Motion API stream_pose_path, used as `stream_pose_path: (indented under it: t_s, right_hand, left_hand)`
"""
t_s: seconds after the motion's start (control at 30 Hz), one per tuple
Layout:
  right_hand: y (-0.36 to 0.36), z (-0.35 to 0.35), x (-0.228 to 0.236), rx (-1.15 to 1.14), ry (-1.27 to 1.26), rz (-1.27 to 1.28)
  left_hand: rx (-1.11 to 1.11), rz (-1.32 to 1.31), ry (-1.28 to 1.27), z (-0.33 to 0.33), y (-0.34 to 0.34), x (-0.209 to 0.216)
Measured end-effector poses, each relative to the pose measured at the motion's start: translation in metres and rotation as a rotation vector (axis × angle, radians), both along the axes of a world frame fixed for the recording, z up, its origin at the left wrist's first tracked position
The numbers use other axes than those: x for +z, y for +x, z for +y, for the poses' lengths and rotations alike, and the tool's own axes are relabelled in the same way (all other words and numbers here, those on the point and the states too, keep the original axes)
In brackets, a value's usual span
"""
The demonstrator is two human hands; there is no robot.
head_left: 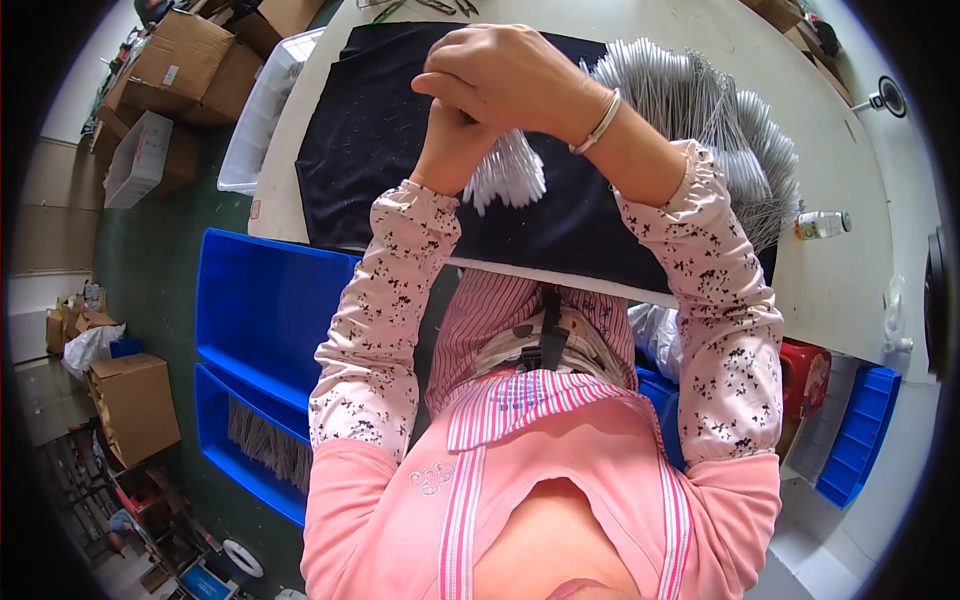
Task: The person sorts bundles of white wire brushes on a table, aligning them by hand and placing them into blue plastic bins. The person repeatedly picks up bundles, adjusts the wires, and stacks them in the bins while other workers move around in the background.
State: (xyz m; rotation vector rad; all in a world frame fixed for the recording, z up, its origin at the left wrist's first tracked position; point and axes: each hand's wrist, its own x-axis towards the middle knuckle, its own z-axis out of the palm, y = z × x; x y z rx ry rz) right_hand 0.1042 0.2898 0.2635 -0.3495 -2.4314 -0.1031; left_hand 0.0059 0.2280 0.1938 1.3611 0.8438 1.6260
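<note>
My two hands are together over a dark cloth (370, 140) on the table. My right hand (515, 80) lies across the top, its fingers curled; what they pinch is hidden. Under it my left hand (455, 130) is mostly covered, and it appears closed round a bundle of thin wire-like sticks with white tips (508, 172). The tips hang out below the hands, toward my body; the other ends are out of sight. To the right of my right hand lies a large pile of similar thin grey sticks (715, 130), fanned in several bunches.
A small clear bottle (822, 225) lies on the pale table (830, 130) at right. Blue bins (270, 280) stand at my left, the nearer one (225, 410) holding grey sticks. Left of the table is a white crate (245, 150); cartons (185, 55) are stacked beyond. A red container (803, 375) stands lower right.
</note>
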Motion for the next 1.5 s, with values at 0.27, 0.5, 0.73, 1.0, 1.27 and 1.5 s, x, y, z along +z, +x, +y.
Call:
stream_pose_path:
  t_s: [0.27,0.5,0.73,1.0,1.27,1.5]
  right_hand:
    - [0.007,0.011,-0.016,0.090,0.130,0.024]
    - [0.031,-0.023,-0.009,0.095,-0.149,0.109]
    - [0.110,-0.079,-0.044,-0.145,-1.284,0.808]
    - [0.089,-0.147,-0.088,0.503,-2.588,0.741]
    - [0.062,-0.143,-0.141,0.176,-2.223,0.630]
    - [0.053,-0.140,-0.129,0.229,-2.010,0.901]
  left_hand:
    - [-0.111,0.016,-0.058,0.015,-0.009,-0.006]
    - [-0.048,0.175,0.225,0.008,0.008,-0.009]
    - [-0.281,0.297,0.163,-0.059,0.015,0.022]
    - [-0.147,1.344,0.904,-0.123,0.035,-0.004]
    - [-0.189,1.529,0.767,-0.137,0.021,-0.037]
    - [-0.157,0.194,-0.546,-0.166,0.016,-0.040]
